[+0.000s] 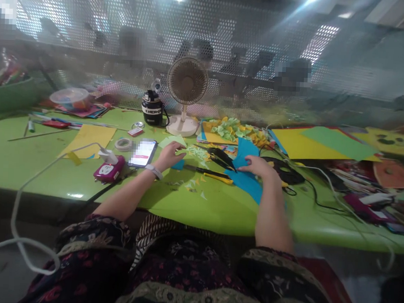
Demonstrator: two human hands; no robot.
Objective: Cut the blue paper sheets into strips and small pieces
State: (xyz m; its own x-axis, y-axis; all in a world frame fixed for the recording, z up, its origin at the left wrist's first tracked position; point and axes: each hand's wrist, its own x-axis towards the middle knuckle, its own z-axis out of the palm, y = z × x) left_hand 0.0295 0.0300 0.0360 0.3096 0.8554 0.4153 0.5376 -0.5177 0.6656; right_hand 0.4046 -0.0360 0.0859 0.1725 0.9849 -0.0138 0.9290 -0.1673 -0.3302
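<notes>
My right hand (258, 166) pinches a sheet of blue paper (249, 185), one flap of which stands up behind the fingers. My left hand (170, 157) hovers over the green table with fingers apart, seemingly holding nothing. A small blue paper piece (177, 164) lies just by its fingertips, and a pale green sheet (165, 141) is behind it. Between the hands lie a cutter knife with a yellow handle (218, 177) and a black-handled tool (221, 158) whose kind I cannot make out. Small paper scraps (194, 185) are scattered around them.
A white fan (187, 81) and a black bottle (152, 108) stand at the back beside a heap of paper cuttings (234, 129). To the left are a phone (142, 153), a tape roll (123, 144) and a purple power socket (109, 169). Yellow sheets (309, 147) and cables lie right.
</notes>
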